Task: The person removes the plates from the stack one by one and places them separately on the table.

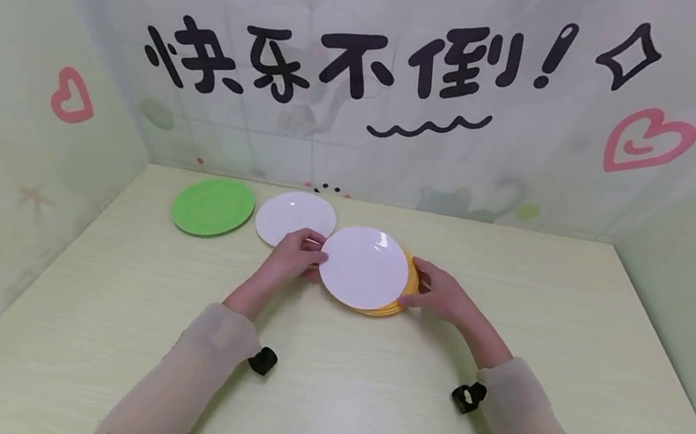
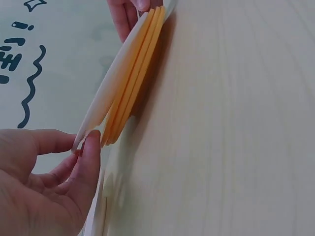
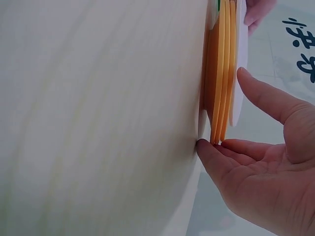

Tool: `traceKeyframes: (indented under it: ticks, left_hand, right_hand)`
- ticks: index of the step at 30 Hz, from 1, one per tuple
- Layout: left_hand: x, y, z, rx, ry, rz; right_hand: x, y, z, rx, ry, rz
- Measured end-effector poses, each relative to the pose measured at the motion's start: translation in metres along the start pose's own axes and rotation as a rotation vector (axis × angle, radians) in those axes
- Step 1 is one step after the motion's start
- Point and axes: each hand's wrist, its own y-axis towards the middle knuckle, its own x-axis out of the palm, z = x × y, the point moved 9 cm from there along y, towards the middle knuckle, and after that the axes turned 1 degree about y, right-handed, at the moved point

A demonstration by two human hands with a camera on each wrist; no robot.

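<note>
A white plate lies over a stack of several orange plates, shifted to the left so that their right rims show. My left hand pinches the white plate's left rim between thumb and fingers; in the left wrist view this rim is raised off the orange plates. On the other side, my right hand holds the right edge of the orange stack. In the right wrist view its fingers are at the orange rims, and the thumb reaches the white plate.
Behind my left hand another white plate lies on the light wooden table. A green plate is to its left. Printed walls close off the back and both sides of the table.
</note>
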Motion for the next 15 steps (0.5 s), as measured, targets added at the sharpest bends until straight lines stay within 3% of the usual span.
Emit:
traceKeyframes:
  ticks: [6, 15]
  left_hand:
    - [-0.012, -0.005, -0.002, -0.026, -0.129, -0.047]
    - [-0.055, -0.016, -0.018, -0.038, -0.091, -0.037]
  right_hand:
    - [-0.001, -0.004, -0.006, -0.023, 0.016, -0.013]
    - [0.001, 0.003, 0.004, 0.026, 0.034, -0.018]
